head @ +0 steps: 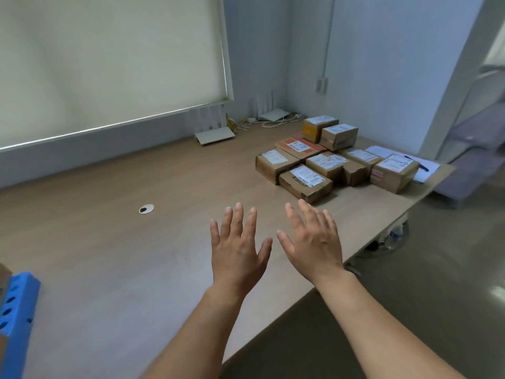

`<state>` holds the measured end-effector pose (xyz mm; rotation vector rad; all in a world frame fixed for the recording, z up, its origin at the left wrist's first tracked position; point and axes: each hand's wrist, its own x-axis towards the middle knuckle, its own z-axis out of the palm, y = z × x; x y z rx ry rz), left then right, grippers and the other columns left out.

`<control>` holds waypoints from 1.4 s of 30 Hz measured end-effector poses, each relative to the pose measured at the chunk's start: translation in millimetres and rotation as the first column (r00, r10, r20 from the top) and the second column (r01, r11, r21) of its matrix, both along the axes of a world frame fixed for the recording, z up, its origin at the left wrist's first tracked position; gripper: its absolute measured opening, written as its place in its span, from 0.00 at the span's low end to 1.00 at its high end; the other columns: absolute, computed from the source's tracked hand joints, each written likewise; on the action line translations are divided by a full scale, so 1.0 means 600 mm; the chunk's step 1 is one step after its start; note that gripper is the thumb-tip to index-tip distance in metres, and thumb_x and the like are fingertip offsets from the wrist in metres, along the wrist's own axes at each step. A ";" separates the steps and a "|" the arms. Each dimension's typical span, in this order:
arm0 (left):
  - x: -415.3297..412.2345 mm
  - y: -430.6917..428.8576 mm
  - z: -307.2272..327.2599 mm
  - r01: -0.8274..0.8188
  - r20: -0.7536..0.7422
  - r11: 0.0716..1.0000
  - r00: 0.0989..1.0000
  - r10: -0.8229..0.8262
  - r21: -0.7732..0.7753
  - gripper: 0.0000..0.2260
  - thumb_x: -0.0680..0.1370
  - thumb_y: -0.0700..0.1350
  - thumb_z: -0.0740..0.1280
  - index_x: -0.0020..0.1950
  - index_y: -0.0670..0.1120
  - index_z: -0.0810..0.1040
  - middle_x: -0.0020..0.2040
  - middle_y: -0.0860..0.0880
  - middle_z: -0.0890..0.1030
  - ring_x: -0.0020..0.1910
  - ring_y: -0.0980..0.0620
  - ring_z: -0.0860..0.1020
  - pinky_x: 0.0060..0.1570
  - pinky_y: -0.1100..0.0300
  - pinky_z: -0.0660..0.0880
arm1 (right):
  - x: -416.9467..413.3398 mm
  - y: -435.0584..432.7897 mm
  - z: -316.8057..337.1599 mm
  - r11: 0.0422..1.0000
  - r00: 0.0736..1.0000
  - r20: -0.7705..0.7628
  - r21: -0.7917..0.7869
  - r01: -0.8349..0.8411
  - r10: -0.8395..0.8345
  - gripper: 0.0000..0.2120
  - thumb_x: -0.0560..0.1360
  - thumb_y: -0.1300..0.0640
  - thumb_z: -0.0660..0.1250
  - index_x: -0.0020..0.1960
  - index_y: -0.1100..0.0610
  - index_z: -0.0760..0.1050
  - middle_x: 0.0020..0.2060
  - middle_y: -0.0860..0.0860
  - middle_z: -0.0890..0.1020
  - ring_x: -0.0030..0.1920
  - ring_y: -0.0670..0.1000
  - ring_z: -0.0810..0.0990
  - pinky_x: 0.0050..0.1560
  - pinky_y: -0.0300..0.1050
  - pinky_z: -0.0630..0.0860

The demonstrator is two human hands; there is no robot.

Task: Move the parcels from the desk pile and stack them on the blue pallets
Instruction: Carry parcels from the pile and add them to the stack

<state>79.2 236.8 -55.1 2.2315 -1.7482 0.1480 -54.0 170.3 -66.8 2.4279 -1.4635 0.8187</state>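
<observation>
Reaching out over the wooden desk (109, 255), left hand (237, 253) and right hand (314, 242) both spread flat, fingers straight and apart, holding nothing, touching nothing. Cardboard parcels (328, 160) clustered at desk's far right corner, nearest one just beyond right fingertips. Blue pallet (15, 307) at left edge.

pale walls (382, 50), drawn blind (109, 58), wooden desk (109, 214)
</observation>
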 end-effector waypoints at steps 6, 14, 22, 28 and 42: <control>-0.049 -0.076 -0.014 0.078 -0.001 0.997 0.997 -0.078 -0.017 0.36 0.71 0.66 0.34 0.77 0.54 0.42 0.78 0.49 0.42 0.71 0.54 0.32 0.71 0.51 0.32 | -0.055 -0.053 -0.006 0.996 0.996 0.016 0.008 0.093 -0.093 0.26 0.72 0.44 0.62 0.64 0.59 0.74 0.59 0.62 0.78 0.58 0.61 0.78 0.58 0.61 0.72; -0.140 -0.254 -0.032 0.159 -0.069 0.987 0.985 -0.159 -0.005 0.30 0.79 0.62 0.47 0.77 0.54 0.41 0.78 0.50 0.39 0.75 0.51 0.34 0.73 0.48 0.34 | -0.158 -0.195 -0.010 0.978 0.976 -0.082 0.036 0.204 -0.201 0.28 0.68 0.44 0.71 0.63 0.58 0.75 0.58 0.62 0.79 0.57 0.61 0.79 0.59 0.61 0.72; -0.159 -0.466 -0.041 0.107 -0.131 0.993 0.986 -0.099 0.055 0.30 0.79 0.63 0.47 0.77 0.54 0.41 0.78 0.49 0.39 0.75 0.50 0.34 0.73 0.49 0.35 | -0.188 -0.415 -0.010 0.966 0.966 -0.167 0.136 0.220 -0.196 0.30 0.66 0.44 0.74 0.63 0.57 0.76 0.59 0.62 0.78 0.57 0.61 0.79 0.57 0.59 0.74; -0.157 -0.624 -0.039 0.072 -0.179 0.995 0.982 -0.060 0.062 0.31 0.79 0.62 0.49 0.77 0.51 0.42 0.78 0.49 0.41 0.76 0.50 0.37 0.72 0.53 0.33 | -0.187 -0.580 -0.001 0.956 0.971 -0.166 0.212 0.203 -0.170 0.29 0.69 0.44 0.71 0.65 0.58 0.73 0.62 0.62 0.76 0.59 0.61 0.77 0.58 0.58 0.73; -0.141 -0.750 -0.059 -0.051 -0.153 0.995 0.986 0.064 0.087 0.32 0.79 0.62 0.49 0.77 0.51 0.40 0.78 0.49 0.42 0.76 0.50 0.38 0.74 0.52 0.37 | -0.150 -0.740 -0.043 0.932 0.994 -0.104 0.361 0.002 0.038 0.30 0.73 0.44 0.67 0.69 0.59 0.68 0.66 0.61 0.72 0.66 0.60 0.71 0.64 0.57 0.67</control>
